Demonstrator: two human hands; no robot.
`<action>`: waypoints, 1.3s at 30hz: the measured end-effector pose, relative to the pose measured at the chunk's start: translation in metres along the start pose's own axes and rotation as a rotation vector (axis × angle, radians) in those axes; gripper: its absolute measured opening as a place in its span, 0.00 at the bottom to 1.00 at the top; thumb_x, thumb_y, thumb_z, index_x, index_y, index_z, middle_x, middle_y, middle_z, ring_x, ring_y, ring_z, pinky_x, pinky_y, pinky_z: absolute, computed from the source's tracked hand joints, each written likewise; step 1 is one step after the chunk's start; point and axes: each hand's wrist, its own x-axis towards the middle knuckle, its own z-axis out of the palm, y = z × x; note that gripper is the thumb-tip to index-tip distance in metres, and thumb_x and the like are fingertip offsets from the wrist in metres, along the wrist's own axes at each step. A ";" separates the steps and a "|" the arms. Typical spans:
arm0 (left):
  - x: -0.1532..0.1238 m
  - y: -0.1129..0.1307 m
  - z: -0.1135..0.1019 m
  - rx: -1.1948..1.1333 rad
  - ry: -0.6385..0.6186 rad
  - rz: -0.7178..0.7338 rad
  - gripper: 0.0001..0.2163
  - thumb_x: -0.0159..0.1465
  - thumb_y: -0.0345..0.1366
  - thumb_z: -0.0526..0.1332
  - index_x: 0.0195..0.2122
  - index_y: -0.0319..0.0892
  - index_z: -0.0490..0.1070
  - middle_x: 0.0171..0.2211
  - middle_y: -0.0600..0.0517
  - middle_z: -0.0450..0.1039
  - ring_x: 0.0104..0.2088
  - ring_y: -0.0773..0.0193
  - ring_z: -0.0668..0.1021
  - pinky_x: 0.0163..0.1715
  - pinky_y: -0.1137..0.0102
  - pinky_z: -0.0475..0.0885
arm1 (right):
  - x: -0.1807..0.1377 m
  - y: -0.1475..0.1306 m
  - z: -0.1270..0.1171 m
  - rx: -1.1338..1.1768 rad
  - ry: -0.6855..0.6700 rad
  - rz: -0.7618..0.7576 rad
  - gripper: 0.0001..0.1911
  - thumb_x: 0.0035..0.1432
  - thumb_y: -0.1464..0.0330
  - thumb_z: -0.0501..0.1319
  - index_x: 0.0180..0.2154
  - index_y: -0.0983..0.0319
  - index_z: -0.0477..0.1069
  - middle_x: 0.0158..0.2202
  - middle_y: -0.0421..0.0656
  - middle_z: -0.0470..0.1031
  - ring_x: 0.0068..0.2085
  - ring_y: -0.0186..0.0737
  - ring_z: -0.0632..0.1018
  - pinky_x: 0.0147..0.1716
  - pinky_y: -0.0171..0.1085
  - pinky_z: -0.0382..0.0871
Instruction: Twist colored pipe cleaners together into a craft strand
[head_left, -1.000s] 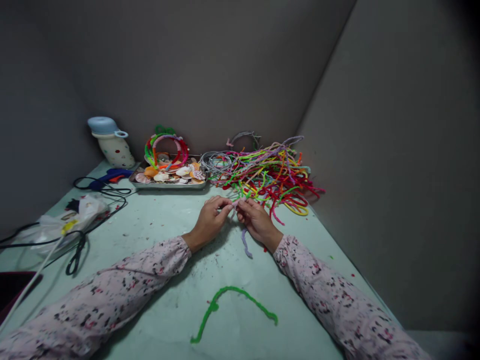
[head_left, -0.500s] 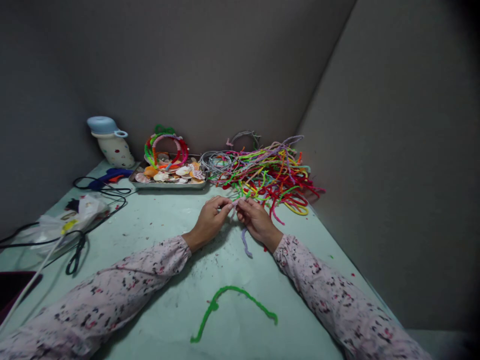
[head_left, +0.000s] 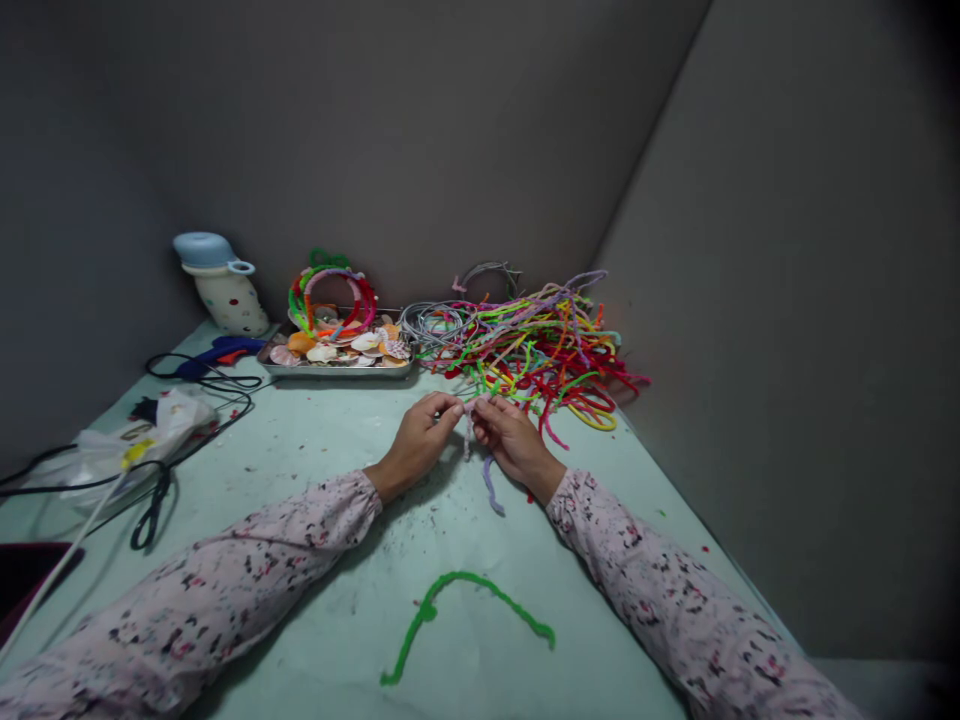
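Observation:
My left hand [head_left: 421,438] and my right hand [head_left: 514,436] meet over the middle of the table, thumbs and fingers pinched. Between the fingertips of both is a pale lilac pipe cleaner [head_left: 469,432], with a short end hanging down. Part of it is hidden by the fingers. A purple pipe cleaner piece [head_left: 491,488] shows below my right hand; I cannot tell whether it joins the one I hold. Nearer to me, a bent green pipe cleaner [head_left: 480,577] lies on the table, a small knob on its left side.
A heap of coloured pipe cleaners [head_left: 555,350] lies behind my hands, beside coiled grey wire [head_left: 435,325]. A metal tray [head_left: 341,371] holds shells and coloured rings [head_left: 370,298]. On the left are a bottle [head_left: 229,300], black cables [head_left: 154,510] and a plastic bag [head_left: 176,420].
The short end of the lilac pipe cleaner now hangs lower and straighter between my hands. Both hands have hardly moved.

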 end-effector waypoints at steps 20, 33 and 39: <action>0.000 0.001 0.000 -0.082 -0.052 -0.039 0.13 0.65 0.41 0.52 0.35 0.39 0.71 0.31 0.52 0.72 0.35 0.64 0.72 0.38 0.71 0.66 | 0.001 0.001 -0.001 -0.004 -0.005 0.012 0.12 0.49 0.61 0.68 0.31 0.62 0.71 0.26 0.35 0.69 0.23 0.26 0.68 0.21 0.28 0.59; 0.001 0.000 0.002 -0.074 -0.063 -0.047 0.12 0.65 0.39 0.52 0.33 0.38 0.70 0.30 0.52 0.70 0.33 0.64 0.71 0.37 0.70 0.65 | 0.000 0.001 0.000 -0.025 0.001 0.020 0.12 0.49 0.61 0.68 0.31 0.62 0.72 0.26 0.36 0.69 0.23 0.26 0.68 0.21 0.28 0.58; 0.001 -0.001 0.002 -0.085 -0.047 -0.049 0.12 0.65 0.41 0.53 0.36 0.39 0.71 0.32 0.51 0.71 0.35 0.64 0.71 0.39 0.70 0.65 | 0.000 0.001 -0.001 -0.022 0.002 0.013 0.12 0.49 0.61 0.68 0.31 0.62 0.72 0.26 0.36 0.69 0.24 0.26 0.67 0.22 0.29 0.58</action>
